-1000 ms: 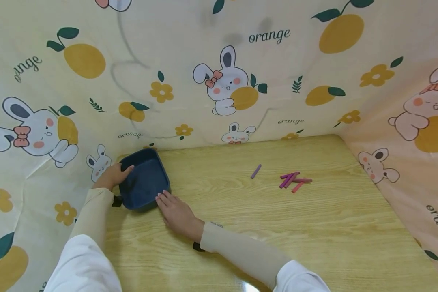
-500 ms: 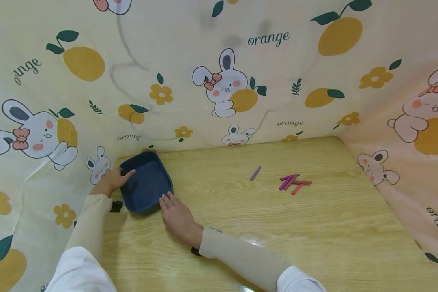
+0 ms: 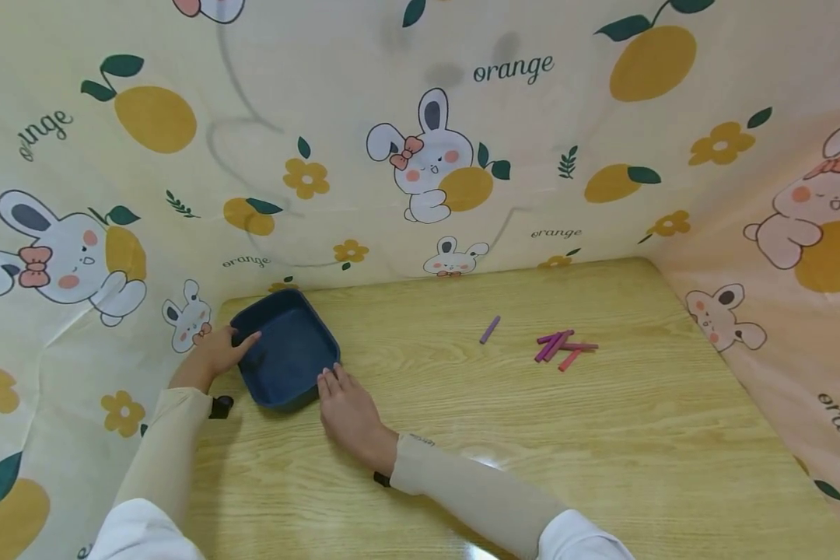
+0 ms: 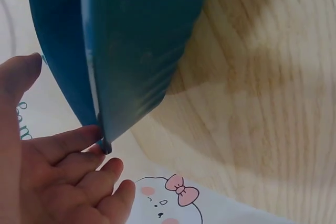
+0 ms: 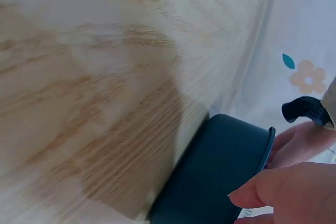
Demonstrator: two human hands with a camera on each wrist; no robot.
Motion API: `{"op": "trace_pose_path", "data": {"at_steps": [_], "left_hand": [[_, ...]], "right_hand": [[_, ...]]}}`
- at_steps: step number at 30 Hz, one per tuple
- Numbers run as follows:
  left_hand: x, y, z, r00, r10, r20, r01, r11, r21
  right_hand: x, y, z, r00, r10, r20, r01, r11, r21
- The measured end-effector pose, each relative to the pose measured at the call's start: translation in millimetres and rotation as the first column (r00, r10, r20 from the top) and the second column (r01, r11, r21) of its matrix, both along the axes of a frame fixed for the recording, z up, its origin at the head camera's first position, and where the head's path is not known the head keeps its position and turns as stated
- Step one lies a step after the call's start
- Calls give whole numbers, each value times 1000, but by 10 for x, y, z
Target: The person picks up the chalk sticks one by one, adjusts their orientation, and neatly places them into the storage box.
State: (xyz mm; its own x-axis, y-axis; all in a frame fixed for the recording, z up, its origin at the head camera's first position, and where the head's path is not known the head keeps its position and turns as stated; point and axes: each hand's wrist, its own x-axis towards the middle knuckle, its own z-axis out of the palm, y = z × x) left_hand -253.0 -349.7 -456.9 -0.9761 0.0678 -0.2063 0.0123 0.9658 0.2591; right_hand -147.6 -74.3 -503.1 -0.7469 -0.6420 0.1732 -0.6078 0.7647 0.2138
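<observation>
Left hand grips tray near table's far-left corner; right hand touches, fingers straight. Uneven push could skew tray.

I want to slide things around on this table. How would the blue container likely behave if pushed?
The blue container is probably stiff: its walls look straight even where the left hand grips it. It seems unlikely to tip, being low with a broad floor. Its thin rim suggests it may be fairly light.
</observation>
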Motion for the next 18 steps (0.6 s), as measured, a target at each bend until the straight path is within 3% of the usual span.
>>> {"op": "trace_pose_path", "data": {"at_steps": [4,9,12,18], "left_hand": [[53,7,-59,1000,2,-17,-2,1000,23],[118,28,-122,1000,2,-9,-1,999,38],[138,40,-162,1000,-7,-28,8,999,51],[207,96,-254,998,-16,-55,21,997,80]], "right_hand": [[-3,46,14,999,-20,26,19,1000,15],[-32,141,70,1000,-13,13,14,1000,-23],[-56,182,85,1000,-18,3,18,1000,4],[-73,241,23,998,-63,12,63,997,-35]]}}
